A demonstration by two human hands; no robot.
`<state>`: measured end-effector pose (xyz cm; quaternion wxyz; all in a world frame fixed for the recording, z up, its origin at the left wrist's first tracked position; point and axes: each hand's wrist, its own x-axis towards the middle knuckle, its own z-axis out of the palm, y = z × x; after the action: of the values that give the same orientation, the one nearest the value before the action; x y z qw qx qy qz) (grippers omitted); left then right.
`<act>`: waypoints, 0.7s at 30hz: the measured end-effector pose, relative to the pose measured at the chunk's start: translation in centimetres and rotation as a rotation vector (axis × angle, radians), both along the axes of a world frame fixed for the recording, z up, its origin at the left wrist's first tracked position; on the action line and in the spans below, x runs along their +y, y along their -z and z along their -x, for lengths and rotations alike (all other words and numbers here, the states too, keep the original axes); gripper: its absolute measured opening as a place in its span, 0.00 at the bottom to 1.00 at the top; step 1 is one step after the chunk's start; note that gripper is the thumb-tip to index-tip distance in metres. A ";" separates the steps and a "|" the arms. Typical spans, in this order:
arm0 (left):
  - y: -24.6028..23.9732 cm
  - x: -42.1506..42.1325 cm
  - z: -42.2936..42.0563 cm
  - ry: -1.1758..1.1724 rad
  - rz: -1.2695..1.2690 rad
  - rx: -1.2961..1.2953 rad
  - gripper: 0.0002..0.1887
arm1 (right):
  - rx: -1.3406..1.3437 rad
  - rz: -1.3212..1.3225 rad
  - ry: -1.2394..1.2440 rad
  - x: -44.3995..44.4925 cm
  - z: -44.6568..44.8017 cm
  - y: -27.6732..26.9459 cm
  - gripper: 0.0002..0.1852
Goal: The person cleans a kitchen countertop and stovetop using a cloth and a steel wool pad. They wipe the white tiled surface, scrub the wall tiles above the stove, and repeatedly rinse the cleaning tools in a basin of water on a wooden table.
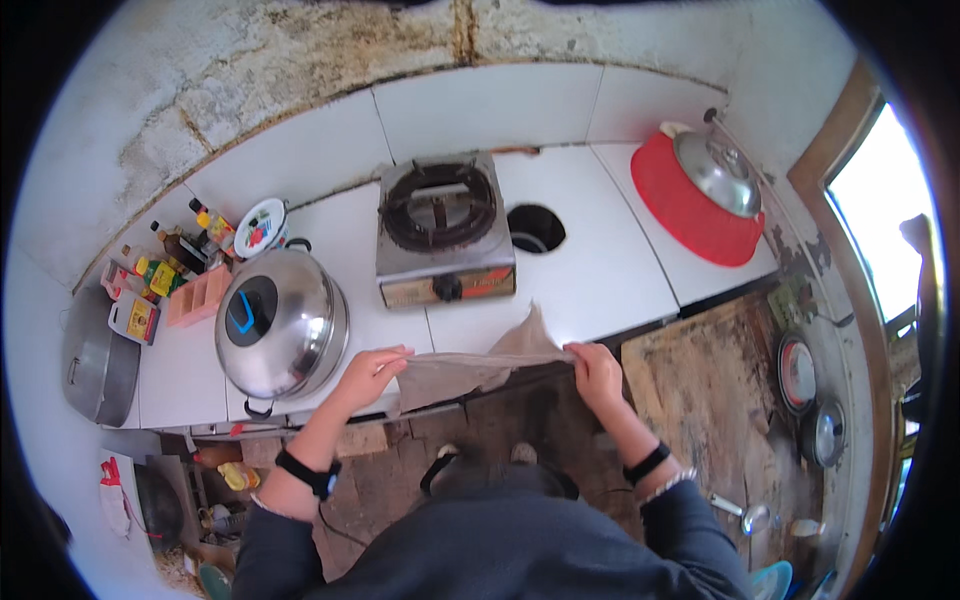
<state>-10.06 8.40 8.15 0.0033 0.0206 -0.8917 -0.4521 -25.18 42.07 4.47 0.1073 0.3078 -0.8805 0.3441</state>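
A thin grey-brown cloth [457, 379] is stretched between my two hands at the front edge of the white tiled counter [592, 292]. My left hand [375, 375] pinches its left end, and my right hand [592, 369] grips the right end. One corner of the cloth sticks up near my right hand. Beyond the cloth stands a single-burner gas stove [442, 232] with a black knob. Left of my left hand is a large steel pot with a domed lid [277, 322]. A round hole [537, 227] opens in the counter right of the stove.
Sauce bottles [180, 247], a pink divided box [199, 296], an enamel bowl [261, 229] and a grey metal pot [101, 356] crowd the counter's left. A red cover [694, 202] with a steel lid [718, 172] lies right. A worn wooden surface [705, 405] sits lower right.
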 end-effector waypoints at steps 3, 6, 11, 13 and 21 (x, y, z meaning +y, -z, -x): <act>1.9 1.9 0.5 -0.266 -0.905 -0.305 0.14 | -0.251 0.153 0.021 -0.8 1.2 1.0 0.11; 2.4 4.1 2.0 -0.308 -1.102 -0.275 0.15 | -0.703 0.214 0.118 -1.8 3.0 2.5 0.10; 1.3 5.7 3.6 -0.228 -0.887 -0.111 0.16 | -0.746 0.488 0.131 -1.8 3.5 3.8 0.09; 0.5 6.0 3.8 -0.250 -0.825 -0.164 0.17 | -0.879 0.510 0.042 -1.4 2.3 3.8 0.09; -3.9 10.0 3.3 0.325 -0.583 -0.124 0.14 | -0.706 -0.006 0.449 0.0 0.7 5.7 0.22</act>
<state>-13.35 18.43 12.08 -0.1289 -0.0945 -0.7150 -0.6806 -25.84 42.10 -1.18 -0.1297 -0.0281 -0.9096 0.3938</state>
